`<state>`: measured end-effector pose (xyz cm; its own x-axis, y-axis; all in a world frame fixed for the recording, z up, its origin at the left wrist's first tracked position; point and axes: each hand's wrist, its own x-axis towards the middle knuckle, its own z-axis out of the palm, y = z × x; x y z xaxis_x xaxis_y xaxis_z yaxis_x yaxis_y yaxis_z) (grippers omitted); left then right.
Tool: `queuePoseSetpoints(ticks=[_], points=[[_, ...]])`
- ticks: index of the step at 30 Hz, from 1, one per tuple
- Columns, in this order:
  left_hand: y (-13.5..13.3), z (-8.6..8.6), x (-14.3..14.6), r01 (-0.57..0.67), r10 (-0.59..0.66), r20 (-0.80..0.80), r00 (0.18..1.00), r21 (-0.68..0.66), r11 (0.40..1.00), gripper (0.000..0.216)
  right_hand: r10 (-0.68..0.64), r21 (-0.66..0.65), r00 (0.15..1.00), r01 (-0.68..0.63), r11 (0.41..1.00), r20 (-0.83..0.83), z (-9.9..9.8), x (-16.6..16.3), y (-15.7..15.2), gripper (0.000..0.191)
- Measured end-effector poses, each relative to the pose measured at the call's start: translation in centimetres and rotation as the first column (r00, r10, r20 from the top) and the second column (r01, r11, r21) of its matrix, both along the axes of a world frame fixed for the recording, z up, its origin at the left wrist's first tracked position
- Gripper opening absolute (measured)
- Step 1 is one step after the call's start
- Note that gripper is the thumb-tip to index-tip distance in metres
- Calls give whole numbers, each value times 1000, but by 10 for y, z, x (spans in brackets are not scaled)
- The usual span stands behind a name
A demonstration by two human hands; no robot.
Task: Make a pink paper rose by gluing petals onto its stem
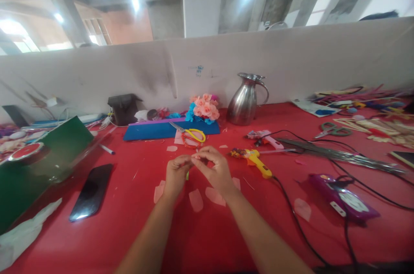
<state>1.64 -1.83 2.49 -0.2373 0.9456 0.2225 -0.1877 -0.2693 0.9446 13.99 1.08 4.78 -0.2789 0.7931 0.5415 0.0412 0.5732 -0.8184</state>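
Fingertips meet over the middle of the table, where my left hand [177, 174] and my right hand [216, 170] both pinch a small pink paper flower piece [196, 156]. Most of that piece is hidden by the fingers. Beneath and around the hands lie loose pink paper petals, among them one petal [196, 200] in front and another petal [215, 196] under my right wrist. Just beyond the fingertips, yellow-handled scissors [196, 135] rest by a blue board [145, 131]. A bunch of pink and blue paper flowers [205, 109] stands behind them.
Right of the hands are a yellow glue gun [258, 165], a pink glue gun [267, 138], trailing cables, a purple power strip [344, 198] and green scissors [333, 130]. A steel jug [243, 101] stands at the back. On the left are a phone [91, 192] and green sheet [69, 142].
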Motion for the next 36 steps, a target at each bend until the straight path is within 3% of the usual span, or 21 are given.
queuePoseSetpoints(ticks=[11,21,28,32,36], points=[[1,6,3,-24,33,82,996,-106,994,12,-30,-5,999,30,1000,-38,2,1,-3,11],[0,5,5,-71,71,-3,997,-139,988,11,-119,53,993,118,992,14,3,2,-6,6],[1,6,5,-97,113,72,991,-196,976,15,-110,-100,986,98,990,-124,2,5,-3,10],[1,7,4,-89,104,68,992,-202,975,19,-35,-102,999,33,994,-16,-1,2,2,11],[0,6,4,-36,44,33,998,-217,975,20,-41,-101,999,44,994,33,-5,-2,6,11]])
